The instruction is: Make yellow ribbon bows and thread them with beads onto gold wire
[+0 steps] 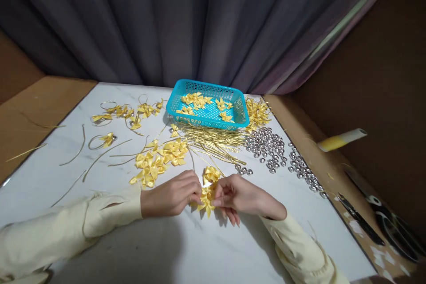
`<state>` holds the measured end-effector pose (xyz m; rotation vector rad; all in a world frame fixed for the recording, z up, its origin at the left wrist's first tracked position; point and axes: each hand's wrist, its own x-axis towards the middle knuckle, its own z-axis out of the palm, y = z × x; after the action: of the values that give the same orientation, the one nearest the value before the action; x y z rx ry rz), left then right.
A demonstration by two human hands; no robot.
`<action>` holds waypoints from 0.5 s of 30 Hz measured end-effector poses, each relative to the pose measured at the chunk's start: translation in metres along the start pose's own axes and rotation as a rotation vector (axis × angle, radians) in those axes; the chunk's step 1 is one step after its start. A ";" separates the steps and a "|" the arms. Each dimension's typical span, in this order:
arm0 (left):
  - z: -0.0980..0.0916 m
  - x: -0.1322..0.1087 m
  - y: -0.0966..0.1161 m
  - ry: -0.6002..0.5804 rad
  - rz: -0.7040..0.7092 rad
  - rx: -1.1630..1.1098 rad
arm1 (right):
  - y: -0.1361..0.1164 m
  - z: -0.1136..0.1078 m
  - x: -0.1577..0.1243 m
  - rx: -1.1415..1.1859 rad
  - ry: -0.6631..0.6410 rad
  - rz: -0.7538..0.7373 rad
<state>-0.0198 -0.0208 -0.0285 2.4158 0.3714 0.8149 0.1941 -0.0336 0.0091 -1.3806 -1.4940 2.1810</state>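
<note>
Marble tabletop (49,173), grey curtain (199,22) behind; both grips clamped on yellow bows (207,193).

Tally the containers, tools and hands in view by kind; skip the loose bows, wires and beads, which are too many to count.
Basket: 1
Scissors: 1
Tube: 1
Hands: 2, the left hand and right hand, both pinching the bow cluster
Total: 5

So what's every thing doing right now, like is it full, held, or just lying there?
Left hand: pinching the yellow bow cluster.
Right hand: pinching the same cluster.
Blue basket: upright, partly filled with bows.
Loose bows: piled on the table.
Gold wires: lying in a bundle.
Silver bells: scattered loose.
Scissors: lying untouched.
</note>
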 end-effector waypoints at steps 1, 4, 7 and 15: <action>0.000 0.000 0.000 0.002 0.009 0.008 | 0.000 0.000 0.000 0.002 0.001 0.000; 0.000 0.001 0.001 -0.002 0.028 0.032 | 0.000 0.000 0.002 0.005 0.009 0.008; -0.001 0.002 0.003 -0.023 0.036 0.057 | 0.000 -0.001 0.004 0.016 0.003 0.025; 0.001 0.000 0.004 -0.049 0.058 0.149 | 0.000 -0.001 0.004 0.002 0.025 0.047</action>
<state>-0.0185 -0.0244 -0.0264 2.5912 0.3556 0.7756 0.1924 -0.0304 0.0063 -1.4507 -1.4645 2.1834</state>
